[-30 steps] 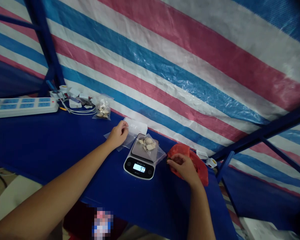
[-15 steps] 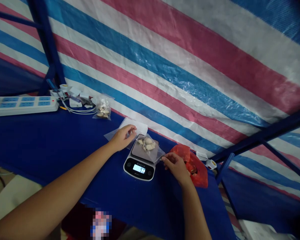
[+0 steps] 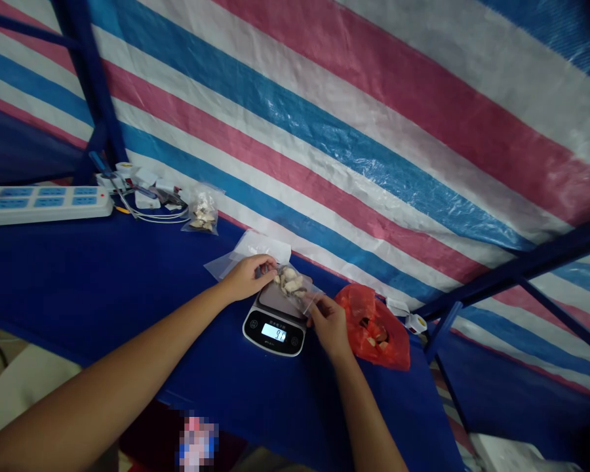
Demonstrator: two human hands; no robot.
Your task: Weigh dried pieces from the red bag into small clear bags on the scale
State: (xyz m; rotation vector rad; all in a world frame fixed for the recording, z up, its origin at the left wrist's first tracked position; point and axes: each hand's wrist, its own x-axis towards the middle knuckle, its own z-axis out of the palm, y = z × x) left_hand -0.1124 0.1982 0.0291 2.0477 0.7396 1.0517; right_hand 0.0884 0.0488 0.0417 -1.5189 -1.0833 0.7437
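On the plate of a small digital kitchen scale (image 3: 274,333) lies a clear plastic bag (image 3: 292,283) with several pale, dried-looking chunks in it. The lit display seems to read 91 or 9.1. My left hand (image 3: 252,275) is at the bag's left edge, thumb and fingers closed on it. At the bag's right end, my right hand (image 3: 328,321) pinches the plastic between thumb and fingers. A red plastic bag (image 3: 378,328) with brownish pieces showing through its opening rests right of my right hand. Behind my left hand are flat clear bags (image 3: 223,265) and a white sheet (image 3: 265,246).
A second filled clear bag (image 3: 202,213) stands at the back of the blue table (image 3: 177,262). Left of it are cables and small white items (image 3: 147,196), then a power strip (image 3: 44,203). A striped tarp (image 3: 295,131) rises behind, between blue metal bars (image 3: 86,85).
My right hand has moved left and in over the scale along the bag's edge. My left hand has shifted slightly right and down, onto the bag. The display looks unchanged.
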